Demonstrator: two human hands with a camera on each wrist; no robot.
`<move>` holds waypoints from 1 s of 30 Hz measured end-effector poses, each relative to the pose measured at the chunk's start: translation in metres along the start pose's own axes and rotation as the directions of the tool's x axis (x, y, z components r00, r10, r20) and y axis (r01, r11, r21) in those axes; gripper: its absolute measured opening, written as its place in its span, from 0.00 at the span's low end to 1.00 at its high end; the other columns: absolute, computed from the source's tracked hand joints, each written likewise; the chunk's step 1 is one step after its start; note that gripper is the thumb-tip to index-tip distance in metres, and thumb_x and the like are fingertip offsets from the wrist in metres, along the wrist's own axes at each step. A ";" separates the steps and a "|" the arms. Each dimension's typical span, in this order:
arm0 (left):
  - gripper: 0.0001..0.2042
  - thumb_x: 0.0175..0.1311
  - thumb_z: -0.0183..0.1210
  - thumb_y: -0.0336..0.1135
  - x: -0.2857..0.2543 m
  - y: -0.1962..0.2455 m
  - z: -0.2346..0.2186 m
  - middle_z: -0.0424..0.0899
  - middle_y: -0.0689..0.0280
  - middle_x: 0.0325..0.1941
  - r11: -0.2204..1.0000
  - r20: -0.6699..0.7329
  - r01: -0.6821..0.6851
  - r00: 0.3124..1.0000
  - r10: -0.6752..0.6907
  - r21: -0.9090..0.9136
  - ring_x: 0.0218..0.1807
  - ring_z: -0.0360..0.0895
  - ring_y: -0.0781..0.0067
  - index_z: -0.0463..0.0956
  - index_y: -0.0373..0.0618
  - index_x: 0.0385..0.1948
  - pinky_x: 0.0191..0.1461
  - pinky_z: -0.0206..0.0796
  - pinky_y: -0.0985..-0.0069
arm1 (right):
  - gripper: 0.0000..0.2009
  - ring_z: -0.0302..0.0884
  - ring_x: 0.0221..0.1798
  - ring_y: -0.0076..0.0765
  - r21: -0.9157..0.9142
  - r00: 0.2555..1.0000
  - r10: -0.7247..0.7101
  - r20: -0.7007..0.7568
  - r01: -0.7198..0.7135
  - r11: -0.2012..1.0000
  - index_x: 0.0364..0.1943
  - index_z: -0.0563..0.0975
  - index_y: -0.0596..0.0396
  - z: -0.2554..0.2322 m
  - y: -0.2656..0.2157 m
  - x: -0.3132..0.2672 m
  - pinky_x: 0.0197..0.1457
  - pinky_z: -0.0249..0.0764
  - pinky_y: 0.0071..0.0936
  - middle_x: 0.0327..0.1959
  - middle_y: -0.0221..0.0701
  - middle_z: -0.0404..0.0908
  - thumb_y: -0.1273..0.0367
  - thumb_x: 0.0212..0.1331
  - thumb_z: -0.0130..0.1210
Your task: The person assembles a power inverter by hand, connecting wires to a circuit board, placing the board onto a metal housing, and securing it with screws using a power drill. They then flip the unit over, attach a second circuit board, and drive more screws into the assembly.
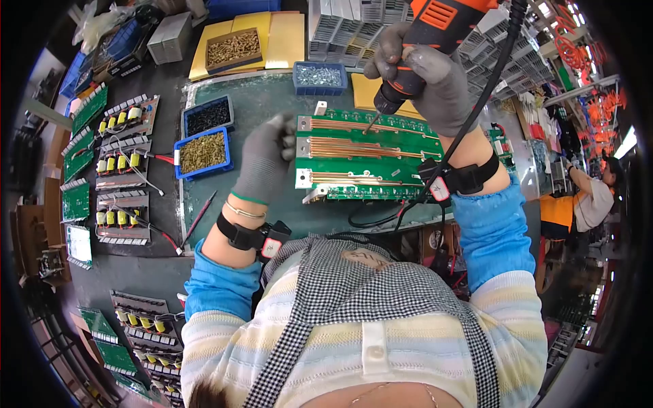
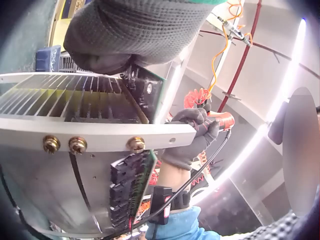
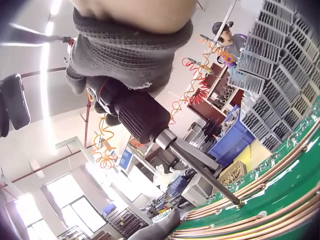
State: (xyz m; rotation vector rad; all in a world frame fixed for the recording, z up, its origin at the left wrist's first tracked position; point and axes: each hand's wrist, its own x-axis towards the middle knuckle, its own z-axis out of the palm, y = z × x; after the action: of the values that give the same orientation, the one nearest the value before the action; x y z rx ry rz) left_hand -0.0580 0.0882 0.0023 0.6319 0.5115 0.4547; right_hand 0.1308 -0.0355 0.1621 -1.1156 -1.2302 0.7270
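A green circuit board with copper strips lies on the bench, a finned metal body below it in the left wrist view. My gloved right hand grips an orange and black power driver. In the right wrist view, the driver's long bit slants down, its tip on a small screw head among the copper strips. Beside the board's left end is my gloved left hand, fingers curled, with nothing visible in them; its palm side is hidden.
Blue bins of yellowish screws, black parts and silver parts stand around the board. A cardboard tray of brass pieces is behind. Wired boards line the left. The driver's black cable passes over my right forearm.
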 end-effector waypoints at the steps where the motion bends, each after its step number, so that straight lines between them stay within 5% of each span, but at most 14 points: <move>1: 0.16 0.71 0.44 0.34 0.007 -0.001 -0.013 0.77 0.61 0.40 0.990 -0.003 0.000 1.000 0.000 -0.144 0.29 0.67 0.82 0.65 0.33 0.55 0.29 0.62 0.85 | 0.17 0.73 0.32 0.28 -0.006 1.000 -0.004 0.018 0.004 1.000 0.32 0.73 0.56 -0.001 -0.002 0.000 0.47 0.73 0.36 0.26 0.27 0.71 0.56 0.48 0.55; 2: 0.16 0.71 0.43 0.31 0.001 0.009 -0.003 0.75 0.59 0.42 0.995 -0.057 -0.050 0.997 0.046 -0.082 0.27 0.63 0.84 0.63 0.33 0.56 0.25 0.56 0.88 | 0.17 0.73 0.32 0.29 -0.032 1.000 -0.023 0.020 0.024 0.999 0.33 0.73 0.57 -0.001 -0.008 -0.003 0.48 0.74 0.38 0.26 0.28 0.71 0.57 0.49 0.55; 6: 0.15 0.70 0.47 0.30 -0.029 0.039 0.023 0.78 0.62 0.43 0.961 0.117 -0.191 0.978 0.170 0.198 0.29 0.64 0.87 0.67 0.34 0.54 0.26 0.56 0.91 | 0.16 0.74 0.34 0.31 -0.095 0.996 -0.091 0.009 0.092 0.991 0.37 0.72 0.57 -0.001 -0.026 -0.018 0.52 0.74 0.41 0.30 0.28 0.71 0.59 0.51 0.56; 10: 0.13 0.68 0.54 0.37 -0.037 0.058 0.058 0.80 0.68 0.34 0.816 0.283 -0.310 0.940 0.189 0.487 0.30 0.68 0.87 0.73 0.36 0.46 0.29 0.60 0.89 | 0.12 0.76 0.33 0.30 -0.067 0.996 -0.071 0.059 0.075 0.995 0.33 0.75 0.58 -0.011 -0.031 -0.006 0.43 0.75 0.35 0.28 0.31 0.77 0.65 0.48 0.57; 16: 0.13 0.60 0.63 0.41 -0.035 0.055 0.082 0.78 0.69 0.29 0.326 0.574 -0.622 0.783 0.239 0.712 0.32 0.73 0.81 0.76 0.39 0.36 0.35 0.67 0.80 | 0.16 0.71 0.39 0.35 0.182 0.853 -0.441 -0.280 0.498 0.848 0.36 0.71 0.58 -0.010 -0.078 -0.022 0.56 0.70 0.49 0.35 0.34 0.69 0.58 0.59 0.50; 18: 0.13 0.55 0.66 0.38 -0.035 0.051 0.088 0.78 0.65 0.26 0.167 0.652 -0.700 0.709 0.268 0.694 0.28 0.74 0.79 0.77 0.38 0.31 0.33 0.67 0.78 | 0.16 0.71 0.40 0.35 0.186 0.821 -0.480 -0.310 0.547 0.816 0.36 0.71 0.58 -0.002 -0.088 -0.040 0.58 0.69 0.50 0.35 0.35 0.69 0.57 0.60 0.50; 23: 0.12 0.54 0.67 0.37 -0.039 0.041 0.096 0.79 0.62 0.23 0.062 0.701 -0.742 0.654 0.284 0.668 0.26 0.75 0.75 0.78 0.38 0.29 0.31 0.66 0.77 | 0.15 0.70 0.40 0.36 0.064 0.822 -0.447 -0.352 0.498 0.865 0.36 0.70 0.55 0.019 -0.085 -0.073 0.60 0.68 0.49 0.35 0.35 0.69 0.57 0.61 0.50; 26: 0.11 0.52 0.68 0.37 -0.043 0.036 0.097 0.79 0.62 0.22 0.051 0.693 -0.736 0.656 0.298 0.675 0.25 0.75 0.75 0.78 0.38 0.28 0.30 0.66 0.77 | 0.24 0.70 0.41 0.35 0.090 0.830 -0.449 -0.331 0.502 0.860 0.56 0.65 0.59 0.019 -0.083 -0.082 0.58 0.69 0.49 0.34 0.35 0.69 0.58 0.62 0.50; 30: 0.10 0.51 0.68 0.35 -0.047 0.027 0.097 0.79 0.62 0.22 -0.021 0.710 -0.740 0.637 0.300 0.672 0.24 0.75 0.74 0.79 0.39 0.27 0.29 0.66 0.77 | 0.32 0.71 0.40 0.35 0.075 0.809 -0.456 -0.371 0.516 0.853 0.66 0.55 0.62 0.024 -0.082 -0.093 0.58 0.69 0.49 0.35 0.36 0.71 0.59 0.62 0.50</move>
State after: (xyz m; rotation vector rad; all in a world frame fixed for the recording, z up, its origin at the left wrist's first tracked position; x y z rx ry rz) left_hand -0.0455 0.0396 0.1014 2.2423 0.0454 0.7347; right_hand 0.0761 -0.1414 0.2052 -0.6930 -1.0660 0.2225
